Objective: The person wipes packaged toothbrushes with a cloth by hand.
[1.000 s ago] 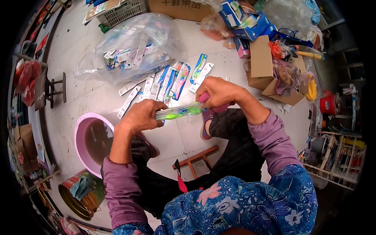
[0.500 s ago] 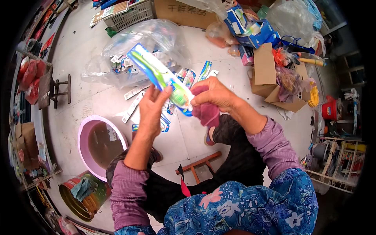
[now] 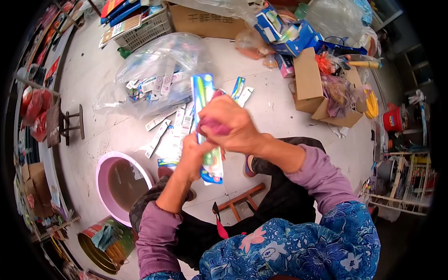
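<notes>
A packaged toothbrush (image 3: 202, 87) with a green handle stands nearly lengthwise in front of me. Its lower part is gripped by my left hand (image 3: 192, 156), fingers wrapped round the pack. My right hand (image 3: 233, 123) is closed on a dark pink cloth (image 3: 213, 127), pressed against the pack's middle and partly hiding it. Beyond my hands, more toothbrush packs (image 3: 157, 138) lie spread on the tiled floor, and two others (image 3: 238, 87) lie apart to the right. Behind them a clear plastic bag (image 3: 154, 60) holds several packs.
On the left are a pink basin (image 3: 101, 179) of murky water, a metal tin (image 3: 116, 249) with a cloth and a small stool (image 3: 74, 122). An open cardboard box (image 3: 309, 79) is at the right. A wooden stool frame (image 3: 240, 198) sits between my legs.
The pack has turned from slanting to nearly lengthwise. My left hand has closed round its lower part, and my right hand with the cloth has moved left onto its middle.
</notes>
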Demonstrator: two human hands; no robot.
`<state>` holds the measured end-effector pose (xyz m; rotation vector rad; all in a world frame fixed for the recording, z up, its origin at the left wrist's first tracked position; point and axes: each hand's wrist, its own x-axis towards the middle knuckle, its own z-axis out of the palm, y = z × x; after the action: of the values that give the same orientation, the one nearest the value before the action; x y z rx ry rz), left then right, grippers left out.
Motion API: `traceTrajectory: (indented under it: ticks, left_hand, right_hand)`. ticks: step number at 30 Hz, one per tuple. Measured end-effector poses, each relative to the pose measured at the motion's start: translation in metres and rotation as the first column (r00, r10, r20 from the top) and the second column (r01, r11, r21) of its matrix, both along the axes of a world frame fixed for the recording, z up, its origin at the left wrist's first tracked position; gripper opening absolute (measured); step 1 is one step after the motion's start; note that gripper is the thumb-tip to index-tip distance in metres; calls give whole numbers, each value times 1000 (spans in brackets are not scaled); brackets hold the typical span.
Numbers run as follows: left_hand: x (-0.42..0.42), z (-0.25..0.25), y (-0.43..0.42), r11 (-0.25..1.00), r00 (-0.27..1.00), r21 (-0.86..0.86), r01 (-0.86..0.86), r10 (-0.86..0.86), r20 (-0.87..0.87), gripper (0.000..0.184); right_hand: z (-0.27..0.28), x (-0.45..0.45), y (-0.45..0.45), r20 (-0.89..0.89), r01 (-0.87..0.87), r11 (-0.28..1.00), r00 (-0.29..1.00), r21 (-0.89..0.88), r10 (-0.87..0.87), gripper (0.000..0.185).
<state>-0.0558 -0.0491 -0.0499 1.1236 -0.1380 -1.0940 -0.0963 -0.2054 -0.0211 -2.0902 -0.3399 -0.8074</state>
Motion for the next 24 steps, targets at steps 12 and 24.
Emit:
traceTrajectory:
  ticks: [12,24]
  left_hand:
    - [-4,0,4,998,991,-55,-4,-3,-131,38]
    - [-12,-7,-4,975,986,212,72,-102,135,33]
  right_hand:
    - [-9,-9,15,16,72,997,997,-21,-72,28]
    - [7,11,-31,233,172,978,962,-122,-140,22]
